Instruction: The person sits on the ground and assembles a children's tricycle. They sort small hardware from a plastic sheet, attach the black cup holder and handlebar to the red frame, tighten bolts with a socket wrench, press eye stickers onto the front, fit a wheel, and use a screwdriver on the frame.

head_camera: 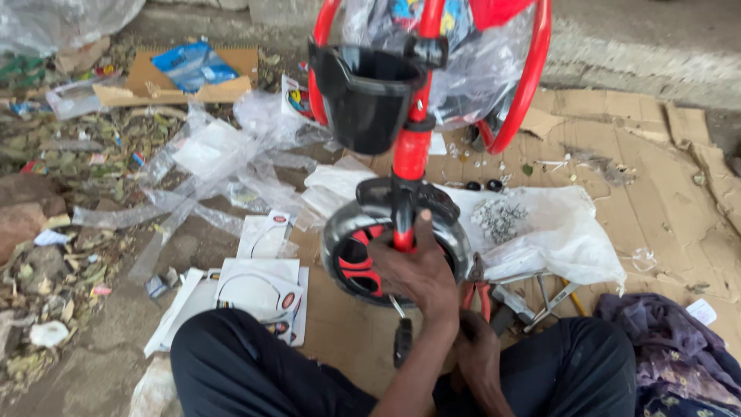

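Observation:
A red tricycle frame [411, 147] with a black basket [363, 96] stands in front of me on cardboard. Its black front wheel [340, 232] has red spokes. My left hand [413, 270] grips the wheel at the base of the red fork, thumb pointing up. Below the wheel hangs a black pedal [402, 342] on its crank. My right hand [477, 351] sits low between my knees, closed around red-handled pliers [475, 293] whose jaws reach up beside the wheel.
A white plastic bag [556, 232] with a heap of small metal screws [498, 218] lies right of the wheel. Printed sheets [258, 286], clear plastic wrap [208, 154] and litter lie left. Flattened cardboard [664, 193] covers the ground; purple cloth [671, 347] lies at the right.

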{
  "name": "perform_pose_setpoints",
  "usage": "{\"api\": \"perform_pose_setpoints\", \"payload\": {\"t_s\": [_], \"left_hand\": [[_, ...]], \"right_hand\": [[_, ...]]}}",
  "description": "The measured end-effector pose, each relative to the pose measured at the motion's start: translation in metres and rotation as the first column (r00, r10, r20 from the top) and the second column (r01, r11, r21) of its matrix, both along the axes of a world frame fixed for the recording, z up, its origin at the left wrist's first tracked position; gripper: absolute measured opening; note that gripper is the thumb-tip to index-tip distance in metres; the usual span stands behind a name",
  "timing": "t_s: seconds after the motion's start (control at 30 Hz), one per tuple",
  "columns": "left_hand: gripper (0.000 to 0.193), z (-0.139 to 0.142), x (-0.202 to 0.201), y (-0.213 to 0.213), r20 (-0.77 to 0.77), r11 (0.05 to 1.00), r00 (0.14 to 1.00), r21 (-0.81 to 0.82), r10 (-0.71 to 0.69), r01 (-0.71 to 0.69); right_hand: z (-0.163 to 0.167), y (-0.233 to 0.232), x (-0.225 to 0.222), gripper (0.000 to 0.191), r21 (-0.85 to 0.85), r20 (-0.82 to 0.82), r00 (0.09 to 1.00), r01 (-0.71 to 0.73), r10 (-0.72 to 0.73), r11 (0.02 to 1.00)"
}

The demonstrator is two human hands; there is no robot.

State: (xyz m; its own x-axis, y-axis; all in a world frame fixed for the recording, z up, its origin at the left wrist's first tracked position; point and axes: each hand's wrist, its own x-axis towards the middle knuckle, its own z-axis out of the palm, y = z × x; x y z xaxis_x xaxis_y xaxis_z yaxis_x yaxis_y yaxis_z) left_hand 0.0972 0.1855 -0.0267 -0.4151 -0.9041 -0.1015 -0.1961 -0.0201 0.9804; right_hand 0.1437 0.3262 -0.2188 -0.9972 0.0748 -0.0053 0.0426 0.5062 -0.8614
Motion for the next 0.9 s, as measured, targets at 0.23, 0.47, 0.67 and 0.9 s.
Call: {"api": "perform_pose_setpoints", "payload": {"t_s": [0.23, 0.47, 0.67, 0.9], "left_hand": [[0.062, 0.021, 0.009, -0.01, -0.242, 0.906, 0.954, -0.418, -0.179, 0.064], [0.084, 0.04, -0.056, -0.064, -0.511, 0.827, 0.656, -0.419, -0.555, 0.374], [0.064, 0.029, -0.084, -0.07, -0.621, 0.8, 0.556, -0.209, -0.552, 0.562], [0.069, 0.025, -0.112, -0.08, -0.575, 0.878, 0.723, 0.017, -0.383, 0.478]], "right_hand": [[0.032, -0.003, 0.002, 0.026, -0.17, -0.268, 0.939, 0.175, -0.216, 0.97], [0.114, -0.023, -0.04, 0.016, -0.286, -0.52, 0.801, 0.165, -0.297, 0.944], [0.12, -0.063, -0.073, 0.018, -0.316, -0.581, 0.776, 0.064, -0.247, 0.946], [0.108, -0.072, -0.105, 0.025, -0.333, -0.447, 0.792, 0.285, -0.416, 0.899]]}}
